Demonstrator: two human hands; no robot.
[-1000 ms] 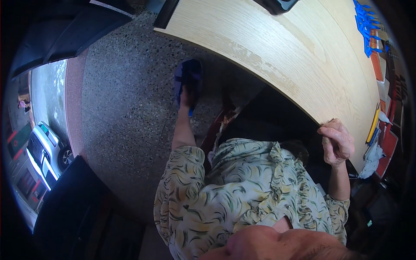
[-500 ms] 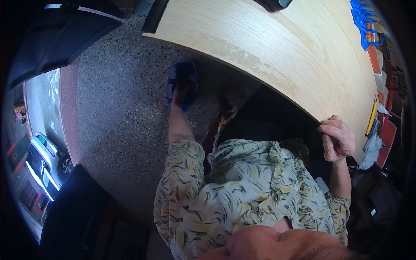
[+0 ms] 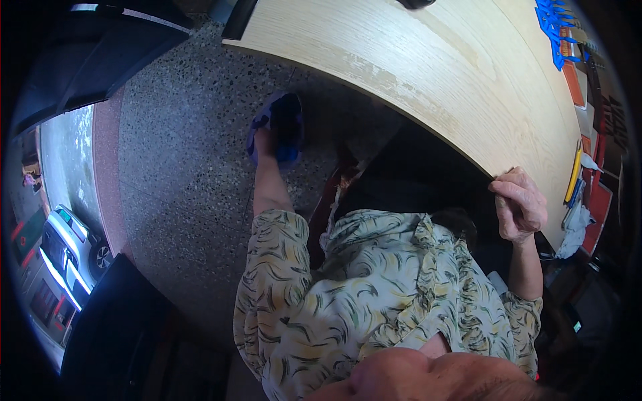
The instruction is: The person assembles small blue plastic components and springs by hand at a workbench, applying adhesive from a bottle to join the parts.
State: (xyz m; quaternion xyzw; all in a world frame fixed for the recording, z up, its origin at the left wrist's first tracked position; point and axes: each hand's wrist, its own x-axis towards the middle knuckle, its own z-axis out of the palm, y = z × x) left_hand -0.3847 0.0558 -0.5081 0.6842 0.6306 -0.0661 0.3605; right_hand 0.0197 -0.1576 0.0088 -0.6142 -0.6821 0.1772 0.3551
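My left hand (image 3: 266, 144) reaches down to the speckled floor (image 3: 180, 174) and is shut on a blue soft thing (image 3: 284, 123), a cloth or a slipper, I cannot tell which. It lies just below the near edge of the light wooden table (image 3: 428, 73). My right hand (image 3: 520, 204) is curled over the table's edge at the right, gripping it. Between the arms are my patterned shirt (image 3: 374, 287) and a dark gap under the table.
Along the table's far right lie a blue plastic rack (image 3: 552, 27), orange and red flat things (image 3: 574, 67), a yellow tool (image 3: 574, 174) and a white rag (image 3: 575, 227). Dark furniture (image 3: 114, 334) stands at lower left. Parked cars (image 3: 67, 254) show outside at far left.
My left hand and the blue thing have shifted slightly left on the floor. My right hand has stayed on the table edge.
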